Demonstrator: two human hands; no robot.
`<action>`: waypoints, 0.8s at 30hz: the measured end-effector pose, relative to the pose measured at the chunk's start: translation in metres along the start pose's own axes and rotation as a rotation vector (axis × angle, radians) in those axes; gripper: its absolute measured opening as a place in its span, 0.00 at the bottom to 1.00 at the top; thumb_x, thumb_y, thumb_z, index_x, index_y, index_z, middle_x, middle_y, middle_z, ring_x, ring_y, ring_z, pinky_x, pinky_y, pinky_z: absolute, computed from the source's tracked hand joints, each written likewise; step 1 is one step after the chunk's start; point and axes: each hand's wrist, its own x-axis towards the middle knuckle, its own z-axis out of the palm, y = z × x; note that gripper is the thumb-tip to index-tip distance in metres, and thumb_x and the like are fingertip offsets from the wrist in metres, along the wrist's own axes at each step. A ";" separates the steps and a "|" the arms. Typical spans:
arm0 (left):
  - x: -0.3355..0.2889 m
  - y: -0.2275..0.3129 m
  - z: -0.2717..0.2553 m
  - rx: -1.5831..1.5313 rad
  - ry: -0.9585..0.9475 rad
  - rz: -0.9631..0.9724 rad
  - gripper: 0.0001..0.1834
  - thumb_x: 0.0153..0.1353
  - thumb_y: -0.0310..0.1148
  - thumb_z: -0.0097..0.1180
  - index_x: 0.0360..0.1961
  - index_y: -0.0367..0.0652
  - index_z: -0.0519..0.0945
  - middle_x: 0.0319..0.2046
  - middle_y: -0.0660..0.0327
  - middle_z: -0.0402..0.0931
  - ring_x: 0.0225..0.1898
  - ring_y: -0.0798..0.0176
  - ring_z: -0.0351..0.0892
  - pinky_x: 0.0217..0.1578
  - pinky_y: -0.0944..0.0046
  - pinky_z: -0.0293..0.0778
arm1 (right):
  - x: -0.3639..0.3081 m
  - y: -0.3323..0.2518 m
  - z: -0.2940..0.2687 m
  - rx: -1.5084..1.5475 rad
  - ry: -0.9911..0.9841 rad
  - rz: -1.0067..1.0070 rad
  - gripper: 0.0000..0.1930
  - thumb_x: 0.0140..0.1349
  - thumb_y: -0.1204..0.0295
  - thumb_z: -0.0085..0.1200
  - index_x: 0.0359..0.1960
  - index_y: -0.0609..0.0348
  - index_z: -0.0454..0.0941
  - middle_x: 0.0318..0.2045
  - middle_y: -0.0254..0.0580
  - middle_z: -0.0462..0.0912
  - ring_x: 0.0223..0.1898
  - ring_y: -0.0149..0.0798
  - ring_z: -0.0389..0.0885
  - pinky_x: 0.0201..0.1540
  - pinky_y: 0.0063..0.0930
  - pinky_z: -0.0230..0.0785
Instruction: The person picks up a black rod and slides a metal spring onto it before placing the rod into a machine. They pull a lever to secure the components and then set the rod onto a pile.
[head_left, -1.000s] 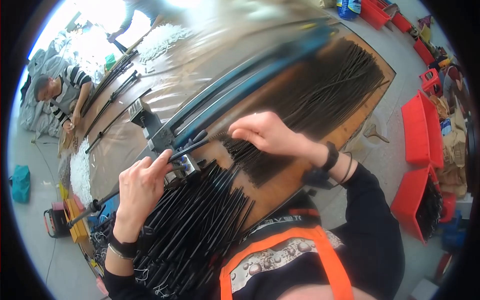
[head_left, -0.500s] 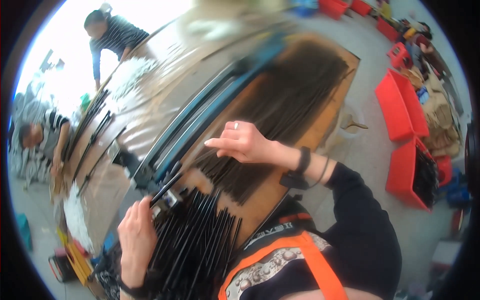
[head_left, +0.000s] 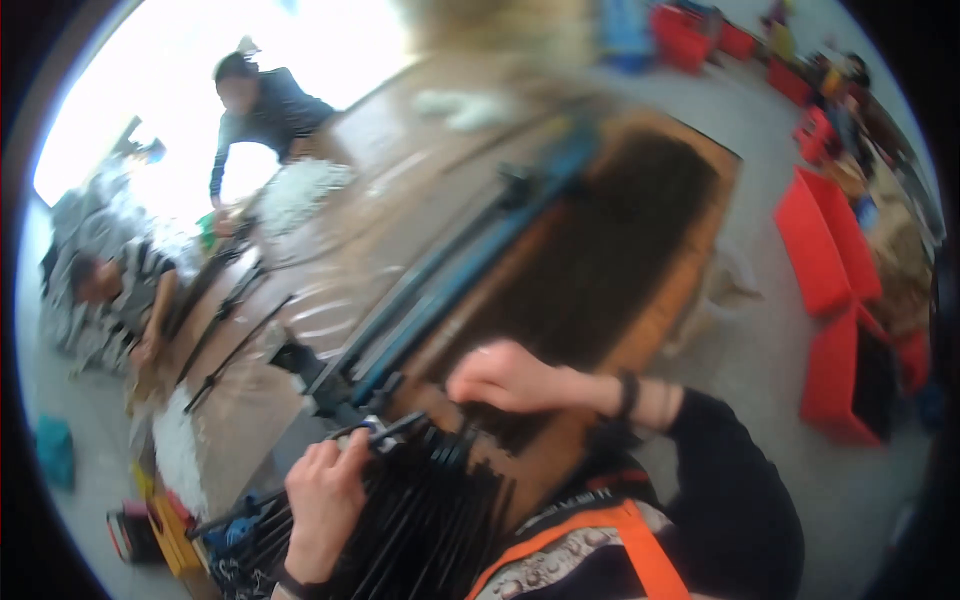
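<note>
rods [head_left: 420, 520] on table [head_left: 330, 270] | rail [head_left: 450, 280] behind | bins [head_left: 830, 260] right

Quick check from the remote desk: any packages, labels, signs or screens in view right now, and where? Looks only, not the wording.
No labels, signs or screens can be made out; the picture is blurred.
Red bins: on the floor right of the table, boxy, open-topped.
More red containers: top edge, small, blurred.
Teal container: on the floor at far left, boxy.

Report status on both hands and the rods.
Left hand gripping black rod bundle. Right hand resting on dark rod pile. Blue rail alongside.
</note>
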 end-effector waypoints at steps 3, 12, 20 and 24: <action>-0.002 0.003 0.010 -0.085 0.039 -0.003 0.16 0.55 0.26 0.56 0.46 0.50 0.80 0.25 0.62 0.73 0.30 0.58 0.78 0.28 0.59 0.74 | -0.005 -0.014 0.000 -0.093 0.039 0.017 0.04 0.56 0.73 0.63 0.30 0.57 0.82 0.25 0.41 0.80 0.32 0.46 0.78 0.34 0.37 0.71; -0.030 0.010 0.017 -0.066 -0.027 -0.100 0.22 0.54 0.28 0.58 0.53 0.50 0.77 0.29 0.59 0.76 0.33 0.58 0.80 0.30 0.59 0.77 | 0.001 -0.037 0.007 -0.353 -0.159 -0.193 0.07 0.52 0.76 0.64 0.33 0.57 0.80 0.19 0.40 0.74 0.23 0.44 0.75 0.24 0.34 0.66; -0.040 0.024 0.041 -0.194 -0.099 -0.037 0.23 0.52 0.30 0.59 0.53 0.51 0.77 0.28 0.61 0.76 0.32 0.58 0.81 0.30 0.59 0.78 | -0.010 -0.038 0.024 -0.239 -0.311 -0.197 0.09 0.53 0.75 0.64 0.37 0.58 0.80 0.20 0.39 0.74 0.21 0.44 0.74 0.24 0.36 0.67; -0.046 0.021 0.039 -0.174 -0.072 -0.145 0.25 0.52 0.31 0.59 0.54 0.52 0.77 0.27 0.62 0.76 0.31 0.58 0.81 0.31 0.58 0.78 | -0.018 -0.018 0.002 -0.315 -0.270 -0.156 0.12 0.54 0.75 0.63 0.41 0.58 0.80 0.21 0.39 0.75 0.20 0.45 0.75 0.24 0.37 0.68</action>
